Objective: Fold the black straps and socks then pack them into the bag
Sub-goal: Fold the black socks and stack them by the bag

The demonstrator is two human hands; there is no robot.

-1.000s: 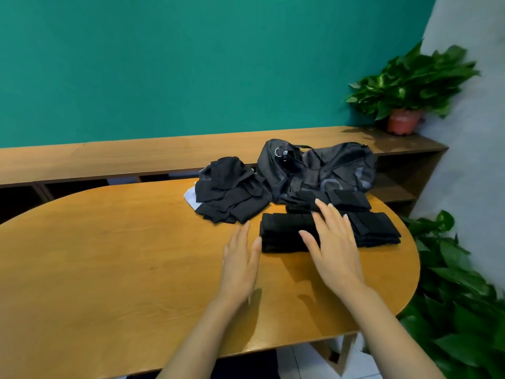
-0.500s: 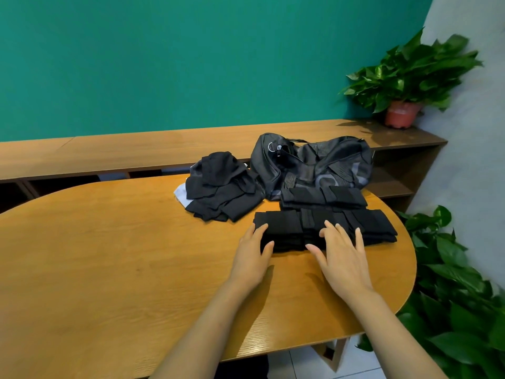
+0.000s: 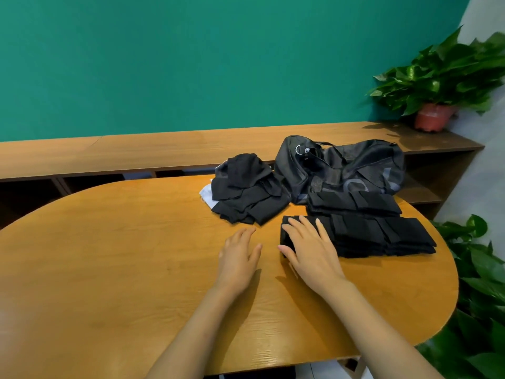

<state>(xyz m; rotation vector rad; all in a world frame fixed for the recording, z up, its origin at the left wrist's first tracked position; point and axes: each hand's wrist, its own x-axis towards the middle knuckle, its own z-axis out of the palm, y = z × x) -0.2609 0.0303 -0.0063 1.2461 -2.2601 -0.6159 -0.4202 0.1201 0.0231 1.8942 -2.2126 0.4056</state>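
Observation:
A stack of folded black straps (image 3: pixel 382 236) lies on the right part of the wooden table (image 3: pixel 123 255). A second folded pile of straps (image 3: pixel 355 203) sits just behind it, against the black bag (image 3: pixel 341 165). Left of the bag is a heap of black socks (image 3: pixel 246 192). My right hand (image 3: pixel 308 250) lies flat with straight fingers on the left end of the front stack, thumb at its near edge. My left hand (image 3: pixel 239 255) is flat on the table, just left of that stack and apart from it.
A white cloth or paper (image 3: pixel 206 194) peeks out under the socks. A long wooden shelf (image 3: pixel 136 151) runs behind the table along the green wall. A potted plant (image 3: pixel 434 86) stands on its right end. More leaves (image 3: pixel 481 296) crowd the table's right edge.
My right hand slid left onto the left end of the front stack. My left hand drew back off the stack onto the bare table.

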